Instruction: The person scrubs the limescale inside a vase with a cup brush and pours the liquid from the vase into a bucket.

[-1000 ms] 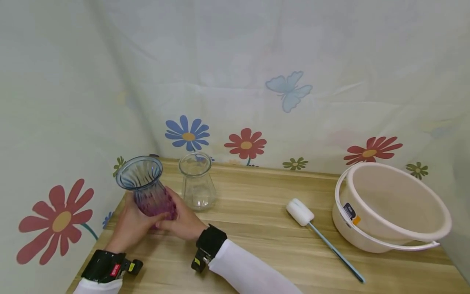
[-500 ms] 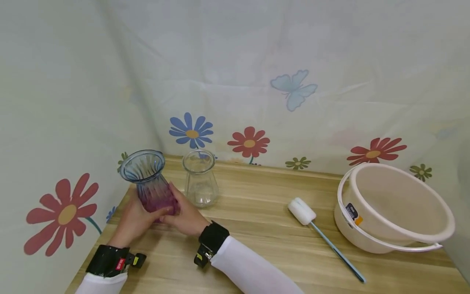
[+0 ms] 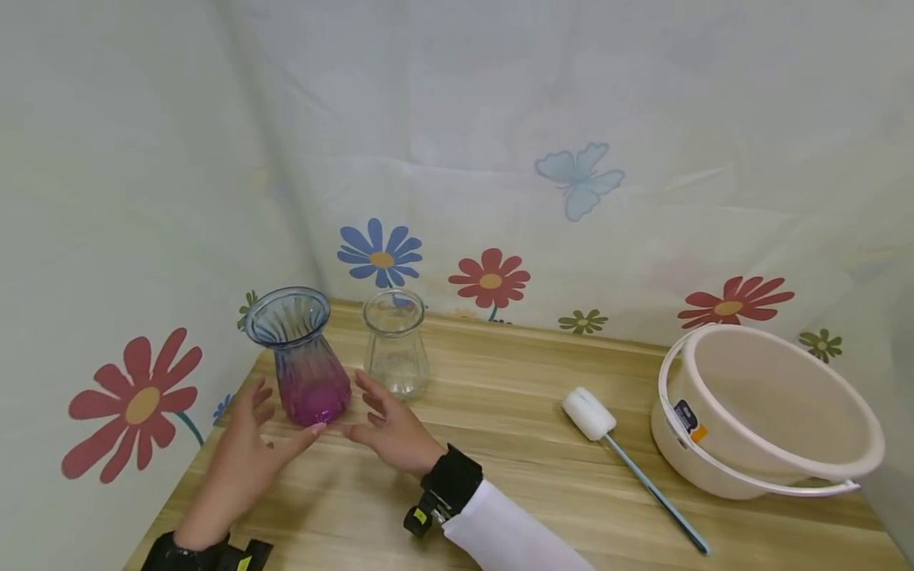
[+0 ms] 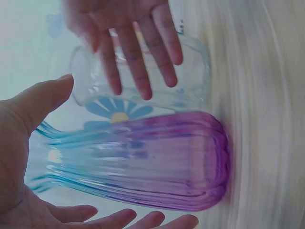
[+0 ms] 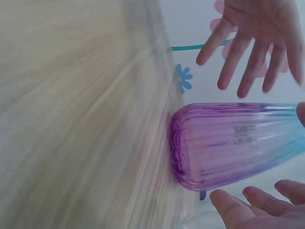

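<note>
A ribbed glass vase, blue at its flared rim and purple at the base, stands upright on the wooden table at the left. To its left and front is my left hand, fingers spread and apart from the glass. My right hand lies on the other side, its fingers loosely extended. Both wrist views show gaps between the vase and the fingers around it. Just behind the right fingers stands a clear glass vase, upright; in the right wrist view only a sliver shows at the bottom edge.
A white sponge brush with a blue handle lies across the table to the right. Beyond it stands a pale pink bucket with its handle lowered. A flower-printed curtain closes off the back and left.
Both hands have let go of the blue and purple vase and drawn back toward the body. Held slightly tilted before, the vase now stands on the table. The view has shifted slightly.
</note>
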Demonstrator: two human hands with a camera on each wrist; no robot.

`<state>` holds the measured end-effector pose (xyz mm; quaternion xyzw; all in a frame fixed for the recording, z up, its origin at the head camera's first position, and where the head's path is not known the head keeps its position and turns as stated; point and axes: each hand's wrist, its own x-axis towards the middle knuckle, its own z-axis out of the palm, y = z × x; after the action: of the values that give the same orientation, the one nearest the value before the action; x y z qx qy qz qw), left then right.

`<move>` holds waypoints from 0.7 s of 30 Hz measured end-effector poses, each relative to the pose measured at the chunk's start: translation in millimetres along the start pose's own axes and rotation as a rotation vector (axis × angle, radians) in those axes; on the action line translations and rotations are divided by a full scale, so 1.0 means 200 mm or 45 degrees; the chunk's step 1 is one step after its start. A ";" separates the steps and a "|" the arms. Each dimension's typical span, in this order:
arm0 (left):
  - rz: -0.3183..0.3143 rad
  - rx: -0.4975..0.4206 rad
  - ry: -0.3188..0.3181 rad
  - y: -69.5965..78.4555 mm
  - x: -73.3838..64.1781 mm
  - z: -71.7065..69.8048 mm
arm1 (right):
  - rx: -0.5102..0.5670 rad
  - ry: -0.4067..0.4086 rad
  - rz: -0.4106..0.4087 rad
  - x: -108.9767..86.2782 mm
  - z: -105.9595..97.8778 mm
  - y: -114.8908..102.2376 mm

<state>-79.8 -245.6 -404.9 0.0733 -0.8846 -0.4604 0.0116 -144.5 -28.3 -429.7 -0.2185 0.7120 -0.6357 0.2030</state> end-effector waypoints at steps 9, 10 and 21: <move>-0.018 -0.096 -0.045 0.13 -0.12 0.03 | 0.175 0.054 -0.018 -0.10 -0.12 0.02; -0.021 -0.107 -0.061 0.14 -0.13 0.04 | 0.185 0.063 -0.014 -0.11 -0.13 0.02; 0.093 -0.140 -0.143 0.19 -0.06 0.19 | 0.256 0.139 -0.024 -0.18 -0.19 0.01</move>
<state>-75.9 -191.1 -396.3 0.0143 -0.8593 -0.5110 -0.0172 -137.7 23.7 -427.1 -0.1689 0.6526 -0.7167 0.1789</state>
